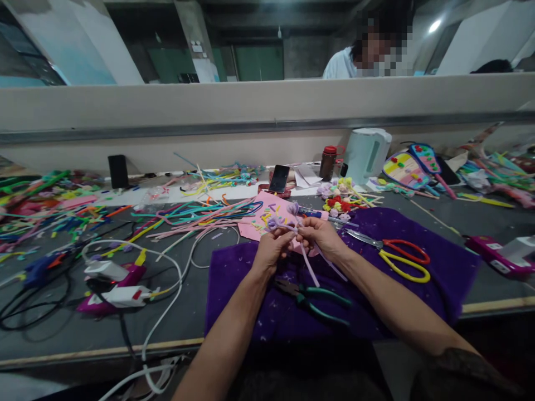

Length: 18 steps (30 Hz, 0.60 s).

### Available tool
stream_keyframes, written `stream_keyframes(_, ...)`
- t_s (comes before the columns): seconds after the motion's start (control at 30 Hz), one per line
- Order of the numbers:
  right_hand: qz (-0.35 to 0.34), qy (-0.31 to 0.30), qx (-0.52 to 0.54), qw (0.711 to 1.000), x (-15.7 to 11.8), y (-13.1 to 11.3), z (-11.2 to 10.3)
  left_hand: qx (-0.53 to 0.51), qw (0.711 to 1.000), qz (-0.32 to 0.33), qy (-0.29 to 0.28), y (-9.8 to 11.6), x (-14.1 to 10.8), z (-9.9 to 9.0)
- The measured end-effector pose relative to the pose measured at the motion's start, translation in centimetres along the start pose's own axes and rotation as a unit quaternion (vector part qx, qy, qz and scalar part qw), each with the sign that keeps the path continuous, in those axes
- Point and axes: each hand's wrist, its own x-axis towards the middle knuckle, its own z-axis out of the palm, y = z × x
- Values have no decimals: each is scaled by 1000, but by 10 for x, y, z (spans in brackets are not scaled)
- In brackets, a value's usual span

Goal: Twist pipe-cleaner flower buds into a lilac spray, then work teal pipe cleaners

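Note:
Lilac pipe cleaners (309, 269), looped at the top with straight ends hanging down, are pinched between my two hands. My left hand (273, 248) grips them from the left, fingers closed. My right hand (320, 236) pinches them close beside it. Both hands are over a purple cloth (242, 295). On the cloth below them lie pliers with green handles (320, 303). Scissors with one red and one yellow handle (397, 259) rest to the right. Just beyond my hands is a pink sheet (251, 228) with small coloured pieces on it.
Bundled pipe cleaners (209, 217) lie left of the sheet. A power strip with plugs (111, 292) and loose white cables stands at left. Toward the back are a phone (279, 179), a brown bottle (328, 163) and a pale kettle (365, 156). Another person (346, 61) is beyond the partition.

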Motion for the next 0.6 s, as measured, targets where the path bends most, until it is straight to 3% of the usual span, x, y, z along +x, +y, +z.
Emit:
stream_keyframes(0.2,18,-6,-32,999,-2,2,3,-45,999,-3,17,2,1,0)
stream_keyframes(0.4,-52,79,-110,989,2,-2,0,-73,997,12,16,7,0,1)
stream_keyframes(0.6,-47,59,-73,994,2,-7,-1,-99,995,-1,-23,18,-9,3)
